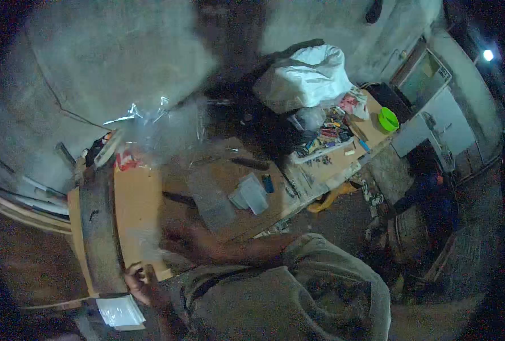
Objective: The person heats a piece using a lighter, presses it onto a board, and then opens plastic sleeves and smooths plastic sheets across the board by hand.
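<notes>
Currently, left hand (142, 281): fingers curled, near the stacked, glossy white plastic sheets (118, 310).
Right hand (178, 240): blurred, over the flat tan cardboard surface (137, 196).
Finger pinch, both: too dim to tell.

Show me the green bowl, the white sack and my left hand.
Green bowl (387, 120), head view: its middle.
White sack (314, 77), head view: middle of its bulge.
Left hand (141, 282), head view: middle of the hand.

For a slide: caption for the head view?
Left hand near a shiny pale stack, right hand blurred at the workbench, white sack and green bowl beyond.
</notes>
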Demonstrator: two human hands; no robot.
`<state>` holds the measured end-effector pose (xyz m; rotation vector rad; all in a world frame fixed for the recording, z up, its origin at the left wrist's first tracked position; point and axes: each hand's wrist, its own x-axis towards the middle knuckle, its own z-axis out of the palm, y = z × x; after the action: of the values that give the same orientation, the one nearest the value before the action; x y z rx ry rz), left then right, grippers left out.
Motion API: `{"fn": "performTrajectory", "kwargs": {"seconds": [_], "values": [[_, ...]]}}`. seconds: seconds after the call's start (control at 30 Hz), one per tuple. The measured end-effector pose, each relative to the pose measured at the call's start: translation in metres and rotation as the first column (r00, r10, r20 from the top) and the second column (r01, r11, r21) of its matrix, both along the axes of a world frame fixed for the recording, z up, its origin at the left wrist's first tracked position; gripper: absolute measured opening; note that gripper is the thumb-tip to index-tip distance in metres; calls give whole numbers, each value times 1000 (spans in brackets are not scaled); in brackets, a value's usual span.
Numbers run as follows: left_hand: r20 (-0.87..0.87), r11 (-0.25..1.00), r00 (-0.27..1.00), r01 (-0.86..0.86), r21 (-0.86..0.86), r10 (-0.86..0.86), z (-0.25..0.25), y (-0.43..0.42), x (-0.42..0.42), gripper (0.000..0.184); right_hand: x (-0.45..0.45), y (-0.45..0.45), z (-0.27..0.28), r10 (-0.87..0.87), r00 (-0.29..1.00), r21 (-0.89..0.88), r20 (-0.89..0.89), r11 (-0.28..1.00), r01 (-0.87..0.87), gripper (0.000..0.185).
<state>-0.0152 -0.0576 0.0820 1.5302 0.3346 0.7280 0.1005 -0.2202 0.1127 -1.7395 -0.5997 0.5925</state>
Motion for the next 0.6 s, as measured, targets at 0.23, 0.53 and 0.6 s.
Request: {"fn": "performTrajectory", "kwargs": {"seconds": [0.23, 0.53, 0.6], "values": [[-15, 975, 983, 186, 122, -185, 35, -15, -5, 19, -24, 40, -64, 500, 844, 644, -194, 714, -275, 26], [-125, 962, 975, -206, -181, 185, 48, -9, -33, 6, -17, 57, -2, 357, 809, 465, -468, 877, -118, 15], [-137, 931, 946, -316, -183, 295, 52, 2, -42, 7, -10, 62, 0, 316, 838, 446, -444, 890, -98, 14]]}}
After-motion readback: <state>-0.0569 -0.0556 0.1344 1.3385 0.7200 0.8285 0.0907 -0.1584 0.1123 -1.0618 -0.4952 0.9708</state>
